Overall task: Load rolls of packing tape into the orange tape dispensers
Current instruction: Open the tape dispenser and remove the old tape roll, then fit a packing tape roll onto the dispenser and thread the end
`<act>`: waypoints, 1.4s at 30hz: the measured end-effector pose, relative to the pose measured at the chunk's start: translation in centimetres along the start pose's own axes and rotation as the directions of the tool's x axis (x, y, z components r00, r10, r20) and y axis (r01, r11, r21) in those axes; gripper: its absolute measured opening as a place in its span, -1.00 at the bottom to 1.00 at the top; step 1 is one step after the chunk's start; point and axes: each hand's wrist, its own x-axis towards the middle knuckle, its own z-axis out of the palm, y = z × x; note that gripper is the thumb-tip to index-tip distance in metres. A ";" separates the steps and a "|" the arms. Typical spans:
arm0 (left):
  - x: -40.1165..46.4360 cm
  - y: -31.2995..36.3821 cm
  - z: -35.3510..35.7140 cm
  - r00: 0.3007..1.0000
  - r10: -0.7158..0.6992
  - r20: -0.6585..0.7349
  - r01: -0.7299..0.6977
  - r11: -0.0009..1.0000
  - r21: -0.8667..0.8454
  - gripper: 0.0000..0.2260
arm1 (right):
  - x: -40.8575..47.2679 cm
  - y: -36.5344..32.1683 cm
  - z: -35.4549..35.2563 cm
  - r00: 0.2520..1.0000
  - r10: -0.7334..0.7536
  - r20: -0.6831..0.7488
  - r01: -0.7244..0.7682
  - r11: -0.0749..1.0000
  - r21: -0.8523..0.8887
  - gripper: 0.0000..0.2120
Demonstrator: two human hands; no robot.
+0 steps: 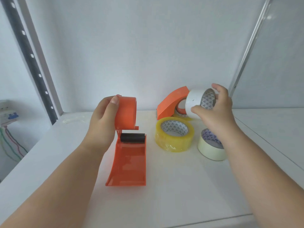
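**Two hands, one tape holder, one roll**

The left hand [103,119] grips the round top of an orange tape dispenser [127,145] that stands on the white table [164,186]. The right hand [215,109] holds a white tape roll [195,102] in the air, fingers curled around it. A second orange dispenser [171,102] sits behind. A yellow roll [174,137] and a cream roll [210,148] lie nearby on the table.

A plain workshop or packing station, by the look of it: a bare white counter [164,195] set against white panel walls, a black perforated metal upright [31,63] at the left, an aluminium rail [246,51] at the right, and a circuit breaker [9,112] with loose coloured wires [9,145] at the far left.
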 end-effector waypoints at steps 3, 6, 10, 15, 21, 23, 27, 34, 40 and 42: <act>-0.1 0.0 0.1 1.000 0.007 -0.020 -0.007 1.000 0.008 -0.78 | 0.5 1.5 -1.1 0.999 0.042 -0.014 -0.043 0.994 -0.104 -0.28; -0.1 0.1 0.1 1.000 -0.008 -0.018 0.009 1.000 0.021 -0.74 | 0.9 3.1 -2.0 0.996 0.066 -0.058 -0.073 0.989 -0.126 -0.28; -0.1 0.0 0.2 1.000 -0.013 -0.026 0.013 1.000 0.025 -0.69 | 1.5 4.6 -3.4 0.991 0.108 -0.074 -0.122 0.969 -0.216 -0.34; -0.4 0.0 0.2 0.999 -0.015 -0.028 0.016 0.999 0.031 -0.66 | 2.6 6.5 -4.0 0.972 0.235 -0.023 -0.229 0.913 -0.338 -0.28; -0.6 -0.1 0.1 0.998 -0.028 -0.049 0.029 0.999 0.024 -0.63 | 3.3 7.0 -3.6 0.944 0.314 0.105 -0.248 0.882 -0.401 -0.15; -0.6 -0.2 0.0 0.998 -0.028 -0.051 0.030 0.999 0.028 -0.61 | 3.3 6.6 -3.3 0.926 0.345 0.155 -0.255 0.871 -0.419 -0.04; -0.6 -0.1 0.0 0.997 -0.022 -0.071 0.023 1.000 0.015 -0.71 | 3.5 6.3 -2.8 0.894 0.364 0.263 -0.199 0.845 -0.496 -0.01; -0.6 0.0 0.1 0.998 -0.024 -0.062 0.025 0.999 0.021 -0.67 | 3.8 4.8 -3.1 0.779 0.453 0.433 -0.096 0.769 -0.633 -0.03; -0.6 0.1 0.1 0.998 -0.010 -0.060 0.012 1.000 0.024 -0.66 | 2.7 2.3 -3.0 0.789 0.402 0.464 0.088 0.674 -0.733 -0.08; -0.7 0.0 0.1 0.998 -0.009 -0.063 0.011 1.000 0.027 -0.73 | 1.8 1.4 -1.9 0.808 0.306 0.503 0.121 0.750 -0.650 -0.21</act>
